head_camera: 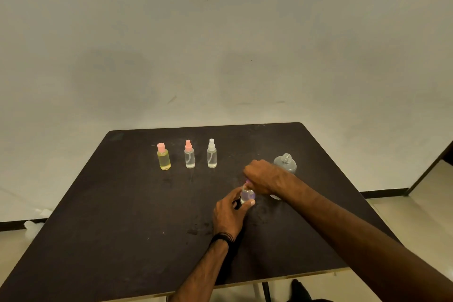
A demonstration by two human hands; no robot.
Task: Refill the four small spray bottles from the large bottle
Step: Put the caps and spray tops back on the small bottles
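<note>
Three small spray bottles stand in a row at the back of the dark table: a yellow-filled one with a pink cap, a clear one with a pink sprayer, and a clear one with a white sprayer. A fourth small clear bottle stands nearer me, its body gripped by my left hand. My right hand closes over its purple top, hiding most of it. The large clear bottle stands uncapped behind my right hand, partly hidden by the wrist.
The table stands against a pale wall. A doorway or dark frame is at the far right. White debris lies on the floor at the left. A dark shoe tip shows below the table's front edge.
</note>
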